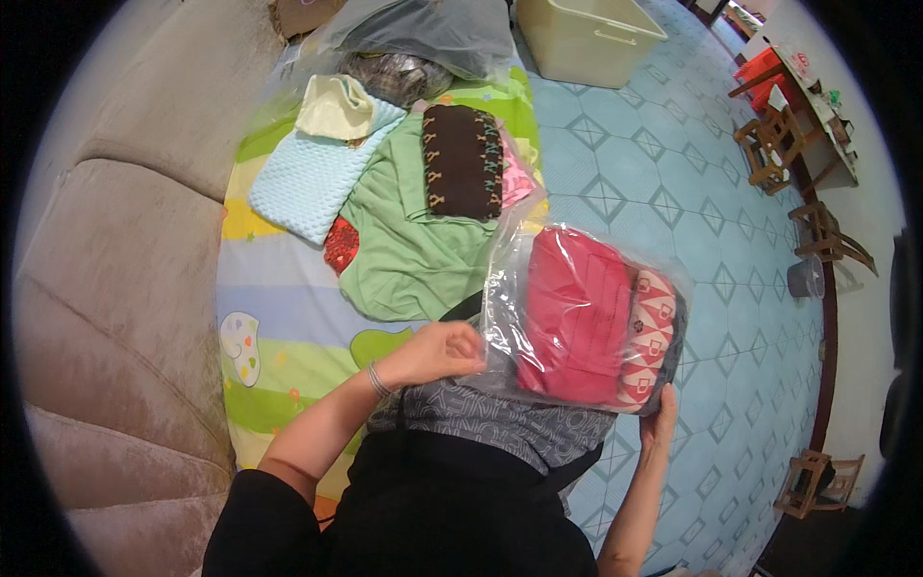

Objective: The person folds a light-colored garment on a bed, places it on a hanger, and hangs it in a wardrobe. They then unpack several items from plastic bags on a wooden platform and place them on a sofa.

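Note:
A clear plastic bag [502,346] lies over my lap with folded fabric inside. The fabric shows as a red piece [577,317] beside a red-and-cream patterned strip [647,339], with dark cloth along the right edge. My right hand [657,418] grips the bag's lower right corner, its fingers hidden beneath. At the bag's left edge, my left hand [440,350] pinches the loose plastic between curled fingers. Just beyond the bag, a light green cloth [418,267] is spread loosely, and a folded dark brown patterned cloth [461,162] rests on it.
A light blue dimpled cloth [310,180] carries a folded cream cloth [335,108]. These lie on a colourful printed sheet [281,270] beside a beige sofa [130,238]. Farther off are a grey plastic bag [425,32] and a cream plastic bin [588,43]. Wooden chairs [771,141] line the tiled floor's far side.

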Demonstrator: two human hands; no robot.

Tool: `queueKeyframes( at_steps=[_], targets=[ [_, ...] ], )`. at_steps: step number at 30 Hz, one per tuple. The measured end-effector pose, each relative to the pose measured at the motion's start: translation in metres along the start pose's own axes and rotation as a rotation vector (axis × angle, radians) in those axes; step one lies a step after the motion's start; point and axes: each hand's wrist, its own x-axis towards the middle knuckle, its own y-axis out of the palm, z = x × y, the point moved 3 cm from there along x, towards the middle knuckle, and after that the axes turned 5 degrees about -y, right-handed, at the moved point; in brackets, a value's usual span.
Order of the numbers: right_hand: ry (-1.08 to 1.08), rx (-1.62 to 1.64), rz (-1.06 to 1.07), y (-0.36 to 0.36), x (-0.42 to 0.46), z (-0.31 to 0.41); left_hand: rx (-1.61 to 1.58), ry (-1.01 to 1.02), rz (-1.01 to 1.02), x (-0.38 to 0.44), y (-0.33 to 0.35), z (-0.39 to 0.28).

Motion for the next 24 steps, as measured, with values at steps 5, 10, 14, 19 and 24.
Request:
queueKeyframes(
  at_steps=[5,10,14,19,24],
  targets=[
    [-0.019,-0.048,-0.011,0.007,0.0,0.005,-0.164,-0.144,-0.153,-0.025,-0.009,0.022],
    [-0.035,-0.025,-0.02,0.013,-0.002,0.003,-0.329,-0.166,-0.229,-0.045,-0.021,0.05],
    [-0.018,-0.036,-0.056,0.024,-0.004,0.004,-0.368,-0.029,-0.321,-0.039,-0.03,0.051],
    [-0.094,-0.241,-0.018,0.001,-0.002,0.01,-0.143,-0.108,-0.058,-0.025,-0.008,0.04],
    [-0.127,-0.25,-0.08,0.008,-0.006,0.015,-0.164,-0.116,-0.068,-0.027,-0.009,0.042]
  ],
)
